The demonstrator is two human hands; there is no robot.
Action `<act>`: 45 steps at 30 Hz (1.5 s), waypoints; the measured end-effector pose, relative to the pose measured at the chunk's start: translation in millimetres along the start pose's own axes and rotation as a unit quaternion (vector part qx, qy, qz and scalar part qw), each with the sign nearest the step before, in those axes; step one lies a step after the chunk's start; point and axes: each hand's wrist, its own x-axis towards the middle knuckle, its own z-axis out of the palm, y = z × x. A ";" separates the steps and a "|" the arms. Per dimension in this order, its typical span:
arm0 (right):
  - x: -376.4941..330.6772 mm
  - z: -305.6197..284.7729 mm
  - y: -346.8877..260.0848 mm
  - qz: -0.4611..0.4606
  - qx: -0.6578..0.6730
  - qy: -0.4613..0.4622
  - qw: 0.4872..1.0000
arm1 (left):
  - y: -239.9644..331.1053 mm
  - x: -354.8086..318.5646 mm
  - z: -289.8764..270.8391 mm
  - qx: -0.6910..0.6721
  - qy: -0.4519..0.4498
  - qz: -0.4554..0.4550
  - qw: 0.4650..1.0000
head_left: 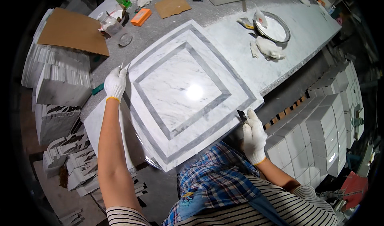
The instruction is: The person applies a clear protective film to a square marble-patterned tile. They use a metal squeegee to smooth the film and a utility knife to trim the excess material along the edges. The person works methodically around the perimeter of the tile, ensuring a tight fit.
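A square marble panel (182, 84), white with two grey square bands, lies turned like a diamond in front of me. My left hand (115, 84), in a white knit glove, is at its left corner with fingers closed; what they grip, if anything, is unclear. A green handle (98, 89) shows beside that hand, and whether it is held I cannot tell. In the same kind of glove, my right hand (253, 135) is closed by the panel's near right edge. A small dark flat blade-like piece (241, 116) sticks out of its fingers.
A bowl of white material (280, 30) and a crumpled white cloth (269, 48) lie on the pale slab (296, 62). At the back left are an orange box (141, 17), a clear jar (112, 26) and cardboard (72, 32). Tile stacks (66, 80) flank the left; wrapped stacks (296, 140) flank the right.
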 end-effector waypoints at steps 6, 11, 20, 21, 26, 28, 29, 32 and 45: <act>13.1 -10.8 -21.2 0.169 0.064 -0.058 0.982 | -8.3 -5.1 -2.4 -0.020 0.006 0.007 1.000; 32.5 -10.7 -18.9 0.098 0.074 -0.046 0.991 | -24.8 -24.2 -7.6 0.002 0.007 0.002 1.000; 94.6 4.6 6.4 0.011 -0.014 -0.088 0.996 | -45.0 -80.3 -7.6 0.007 0.027 -0.030 0.999; 102.1 7.6 9.4 0.029 -0.016 -0.096 0.995 | -39.3 -88.6 -9.9 -0.011 0.027 -0.047 0.998; 145.7 19.9 -2.5 0.041 0.010 -0.136 0.990 | -46.8 -120.1 -8.7 0.071 0.034 -0.107 0.991; 164.2 28.7 5.3 0.013 -0.003 -0.148 0.989 | -43.5 -134.5 -9.1 0.088 0.043 -0.119 0.988; 171.6 34.1 8.1 0.000 -0.005 -0.153 0.988 | -40.8 -143.5 -9.4 0.090 0.047 -0.124 0.987; 197.1 48.7 11.7 -0.034 -0.024 -0.175 0.984 | -35.8 -168.8 -12.4 0.100 0.061 -0.123 0.985; 277.1 121.9 -0.4 -0.092 -0.034 -0.227 0.969 | 24.3 -271.2 -24.1 0.138 0.039 -0.157 0.977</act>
